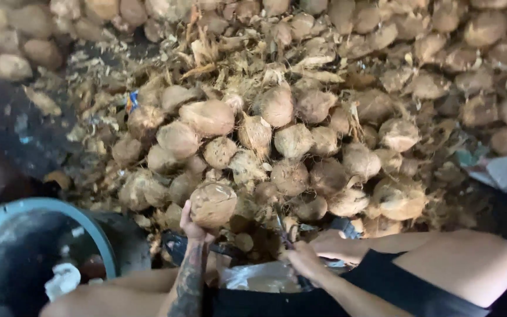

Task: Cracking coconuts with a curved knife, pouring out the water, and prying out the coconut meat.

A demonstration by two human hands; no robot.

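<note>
Coconut (pixel 213 204) sits cupped atop left hand's (pixel 192 226) fingertips.

Item one, as I logged it: a husked coconut (pixel 213 204), round, pale brown and fibrous, gripped from its lower left side and raised at the near edge of the heap, a flat paler face turned toward my camera. Item two: a dark, slim tool (pixel 283 233), mostly hidden, so I could not identify it.
</note>
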